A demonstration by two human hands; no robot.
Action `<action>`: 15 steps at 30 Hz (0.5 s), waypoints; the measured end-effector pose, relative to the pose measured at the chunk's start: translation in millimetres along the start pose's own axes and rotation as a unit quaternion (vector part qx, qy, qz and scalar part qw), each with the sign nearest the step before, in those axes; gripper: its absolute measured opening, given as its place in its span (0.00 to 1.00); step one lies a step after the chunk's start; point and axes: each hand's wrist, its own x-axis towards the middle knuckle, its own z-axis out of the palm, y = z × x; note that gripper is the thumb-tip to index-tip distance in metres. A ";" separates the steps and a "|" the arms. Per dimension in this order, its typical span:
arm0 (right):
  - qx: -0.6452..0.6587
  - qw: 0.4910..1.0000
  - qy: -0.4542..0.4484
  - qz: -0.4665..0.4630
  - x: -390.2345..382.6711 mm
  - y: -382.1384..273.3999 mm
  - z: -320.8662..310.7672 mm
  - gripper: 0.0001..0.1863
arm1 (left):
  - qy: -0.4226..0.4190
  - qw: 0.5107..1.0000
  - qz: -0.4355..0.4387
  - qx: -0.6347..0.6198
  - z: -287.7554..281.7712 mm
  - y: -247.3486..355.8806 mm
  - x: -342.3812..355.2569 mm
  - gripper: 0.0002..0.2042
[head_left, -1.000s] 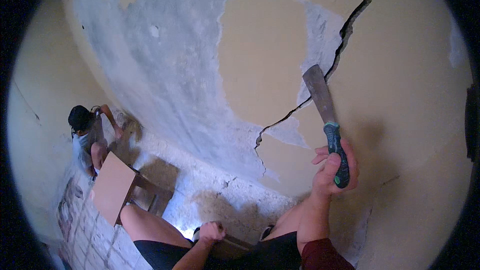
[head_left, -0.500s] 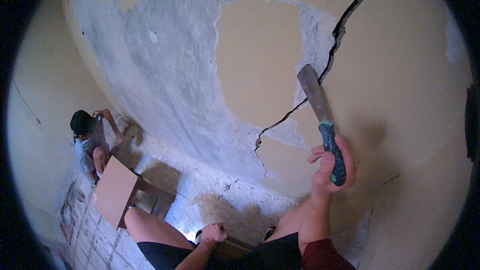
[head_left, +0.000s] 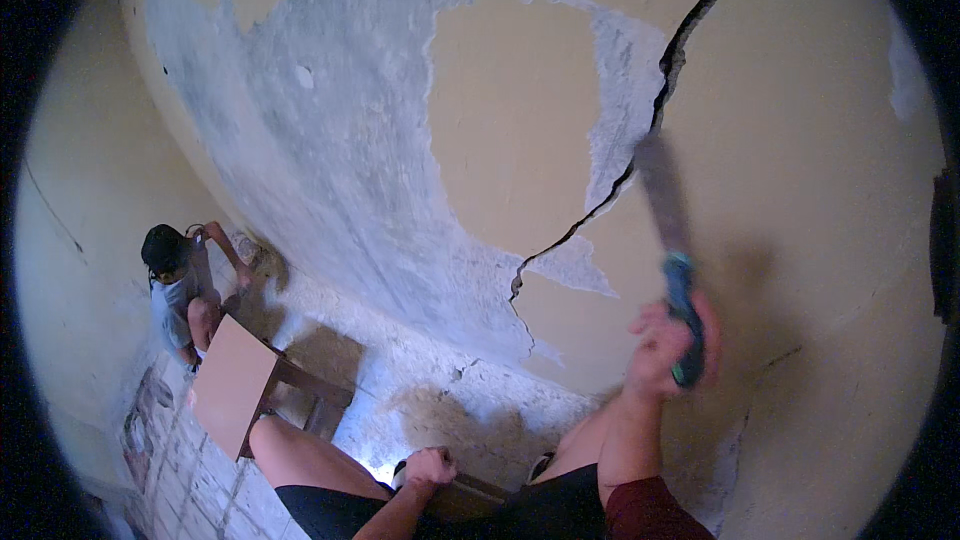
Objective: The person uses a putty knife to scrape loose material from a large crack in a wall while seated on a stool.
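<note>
My right hand [head_left: 668, 342] is closed round the dark teal handle of a scraper [head_left: 665, 195], a putty knife with a worn metal blade, blurred by motion. The blade points up, its tip close to a long dark crack [head_left: 672, 65] in the wall. Whether the tip touches the wall I cannot tell. Yellowish paint [head_left: 515, 120] remains beside the crack, with a grey-white scraped patch [head_left: 340, 130] spreading to the left. Down between my legs, my left hand [head_left: 430, 465] is closed like a fist; what it grips, if anything, is hidden.
A wooden chair [head_left: 235, 380] with a flat light-brown top stands left of my knee. Beyond it a person in a dark cap [head_left: 180, 285] crouches at the wall's foot. Pale dust and debris [head_left: 460, 385] lie along the wall. A dark brown seat edge [head_left: 475, 495] shows between my legs.
My right hand and the scraper have shifted slightly right and down, the blade tip moving off the scraped patch to the crack's right edge. My left hand stays put.
</note>
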 end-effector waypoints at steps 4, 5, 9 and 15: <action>-0.041 0.995 -0.090 -0.016 4.0 -5.2 9.9 0.24 | -0.020 1.000 -0.001 0.011 -16.7 11.9 -6.9 0.20; -0.011 0.997 -0.038 -0.068 -1.5 0.2 3.9 0.24 | -0.029 0.999 0.002 0.013 -16.7 13.7 -7.1 0.20; -0.041 0.996 -0.025 -0.081 -5.4 5.5 -5.4 0.23 | -0.005 1.000 -0.012 0.002 -1.0 3.5 -0.6 0.20; 0.031 0.994 -0.031 -0.097 -2.0 -3.2 3.1 0.22 | -0.005 1.000 0.013 0.009 -11.1 9.2 -5.0 0.19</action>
